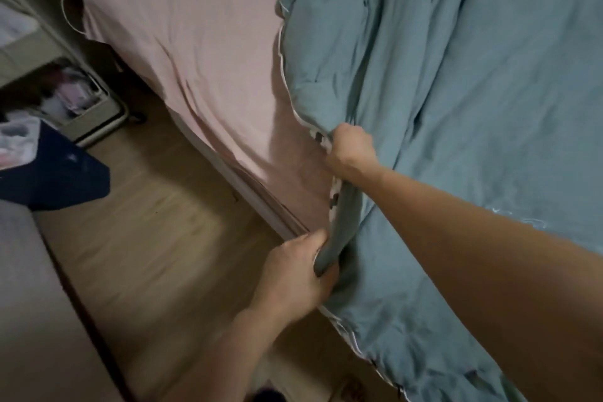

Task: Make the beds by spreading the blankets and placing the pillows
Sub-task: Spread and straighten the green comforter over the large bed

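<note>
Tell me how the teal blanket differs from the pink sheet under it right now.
The teal blanket is bunched into deep folds; the pink sheet lies fairly flat with shallow creases. The blanket has a pale piped edge and a patterned underside; the sheet looks plain. The left hand and right hand both grip the blanket's edge; neither holds the sheet. Both lie on the same bed.

We see bare wooden floor (137, 222) open along the bed's near side and a wide stretch of uncovered pink sheet (202, 52) beyond, while the bunched teal blanket (456, 91) and a wire storage cart (78, 98) crowd the edges.
</note>
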Available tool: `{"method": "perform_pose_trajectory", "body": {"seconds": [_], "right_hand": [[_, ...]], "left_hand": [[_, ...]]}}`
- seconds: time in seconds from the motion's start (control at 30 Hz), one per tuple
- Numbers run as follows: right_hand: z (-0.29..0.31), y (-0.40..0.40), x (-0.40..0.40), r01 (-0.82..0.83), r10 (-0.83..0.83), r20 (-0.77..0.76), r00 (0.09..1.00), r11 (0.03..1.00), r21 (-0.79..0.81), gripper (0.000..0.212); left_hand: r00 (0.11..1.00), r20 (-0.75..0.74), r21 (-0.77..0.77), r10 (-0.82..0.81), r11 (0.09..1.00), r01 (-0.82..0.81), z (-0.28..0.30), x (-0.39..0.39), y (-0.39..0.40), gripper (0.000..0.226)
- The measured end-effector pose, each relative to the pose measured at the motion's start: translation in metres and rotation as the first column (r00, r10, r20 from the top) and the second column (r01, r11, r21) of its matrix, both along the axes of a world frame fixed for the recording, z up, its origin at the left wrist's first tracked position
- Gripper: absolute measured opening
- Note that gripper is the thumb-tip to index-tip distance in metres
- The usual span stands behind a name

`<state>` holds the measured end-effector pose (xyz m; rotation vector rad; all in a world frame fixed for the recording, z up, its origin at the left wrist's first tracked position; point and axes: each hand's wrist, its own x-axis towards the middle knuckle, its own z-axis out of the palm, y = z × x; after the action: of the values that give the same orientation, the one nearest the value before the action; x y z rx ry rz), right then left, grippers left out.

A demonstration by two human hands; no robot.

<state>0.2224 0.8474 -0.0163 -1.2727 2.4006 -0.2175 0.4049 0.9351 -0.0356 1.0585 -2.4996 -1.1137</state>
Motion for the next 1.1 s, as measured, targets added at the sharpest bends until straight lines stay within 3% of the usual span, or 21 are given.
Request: {"method": "perform_pose_trajectory", "body": {"seconds": [0.03, 0.1, 0.17, 0.2, 0.23, 0.3, 0.37, 0.4, 0.47, 0.53, 0.6, 0.67, 0.73, 0.87, 1.0, 1.1], "right_hand": [[0.009, -0.004, -0.005, 0.012, -0.010, 0.058, 0.998, 0.999, -0.042, 0.023], [0.023, -0.008, -0.003, 0.061, -0.013, 0.246, 0.969, 0.980, -0.190, 0.011], [0.029, -0.013, 0.015, 0.105, 0.034, 0.451, 0.892, 0.954, -0.281, 0.014], [0.027, -0.011, 0.027, 0.089, 0.067, 0.517, 0.854, 0.959, -0.270, 0.014], [0.021, -0.014, 0.038, 0.032, 0.119, 0.550, 0.827, 0.966, -0.256, 0.013], [0.006, -0.011, 0.054, -0.109, 0.210, 0.556, 0.804, 0.972, -0.210, 0.014], [-0.006, -0.007, 0.061, -0.217, 0.254, 0.539, 0.803, 0.967, -0.132, 0.012], [-0.008, -0.003, 0.061, -0.266, 0.269, 0.535, 0.801, 0.960, -0.085, 0.009], [-0.012, -0.010, 0.058, -0.380, 0.306, 0.538, 0.785, 0.925, 0.028, 0.012], [-0.015, -0.020, 0.055, -0.461, 0.312, 0.615, 0.724, 0.882, 0.094, 0.022], [-0.016, -0.036, 0.053, -0.393, 0.220, 0.657, 0.721, 0.911, 0.126, 0.028], [-0.020, -0.061, 0.048, -0.234, 0.145, 0.565, 0.812, 0.968, 0.088, 0.027], [-0.020, -0.094, 0.042, -0.068, 0.052, 0.466, 0.883, 0.998, 0.018, 0.028], [-0.006, -0.160, 0.031, 0.075, -0.025, 0.337, 0.941, 0.988, -0.134, 0.030], [-0.001, -0.240, 0.007, 0.065, -0.020, 0.262, 0.965, 0.984, -0.166, 0.044], [-0.013, -0.306, -0.021, 0.067, -0.051, 0.119, 0.992, 0.988, -0.138, 0.065]], "left_hand": [[0.998, -0.056, 0.228, 0.036, 0.973, -0.022, 0.000, 0.008, -0.010, 0.025], [0.936, -0.067, 0.656, 0.346, 0.722, -0.220, 0.000, 0.018, -0.041, 0.039], [0.747, 0.082, 0.836, 0.660, 0.363, -0.412, -0.001, 0.015, -0.095, 0.050], [0.672, 0.124, 0.885, 0.730, 0.225, -0.408, 0.002, 0.010, -0.120, 0.052], [0.646, 0.120, 0.917, 0.754, 0.165, -0.363, 0.011, 0.001, -0.149, 0.053], [0.668, 0.048, 0.942, 0.743, 0.187, -0.277, 0.023, -0.019, -0.191, 0.047], [0.710, 0.025, 0.908, 0.703, 0.281, -0.310, 0.022, -0.042, -0.210, 0.039], [0.706, 0.039, 0.829, 0.707, 0.371, -0.418, 0.014, -0.049, -0.213, 0.038], [0.692, 0.022, 0.516, 0.722, 0.585, -0.626, -0.003, -0.042, -0.223, 0.031], [0.750, 0.016, 0.241, 0.662, 0.725, -0.645, -0.012, -0.016, -0.234, 0.025], [0.809, 0.217, 0.133, 0.546, 0.804, -0.579, -0.022, 0.021, -0.255, 0.021], [0.822, 0.421, 0.241, 0.384, 0.826, -0.509, -0.023, 0.052, -0.283, 0.018], [0.809, 0.496, 0.353, 0.315, 0.778, -0.520, -0.014, 0.071, -0.312, 0.015], [0.827, 0.409, 0.308, 0.386, 0.794, -0.523, 0.001, 0.071, -0.366, 0.010], [0.843, 0.365, 0.282, 0.395, 0.816, -0.504, 0.012, 0.025, -0.415, 0.041], [0.854, 0.283, 0.351, 0.435, 0.782, -0.515, 0.004, -0.024, -0.453, 0.045]]}}
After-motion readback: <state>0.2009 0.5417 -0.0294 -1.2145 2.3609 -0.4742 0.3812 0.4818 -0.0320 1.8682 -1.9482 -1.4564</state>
